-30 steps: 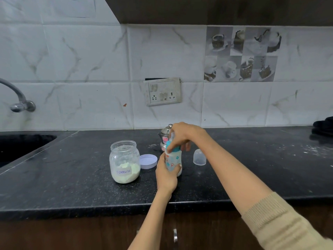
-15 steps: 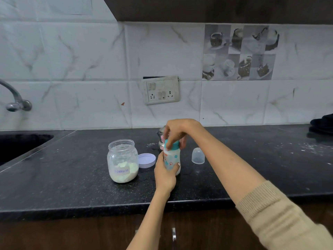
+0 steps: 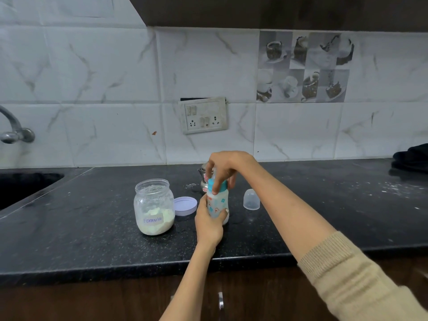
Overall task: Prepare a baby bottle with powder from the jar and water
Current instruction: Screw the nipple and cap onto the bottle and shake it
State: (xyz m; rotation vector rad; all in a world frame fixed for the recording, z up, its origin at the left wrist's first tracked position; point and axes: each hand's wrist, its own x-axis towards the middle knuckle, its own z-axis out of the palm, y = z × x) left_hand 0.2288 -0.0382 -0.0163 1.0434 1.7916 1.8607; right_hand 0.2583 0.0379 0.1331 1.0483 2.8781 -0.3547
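Nearest me, my left hand wraps the baby bottle, upright on the black counter; my right hand pinches its teal collar from above; if that collar seats crooked, I judge water could leak out. Left of the bottle, the open Formula jar could tip on a careless elbow; its lid and the clear cap lie beyond; a steel vessel stands behind.
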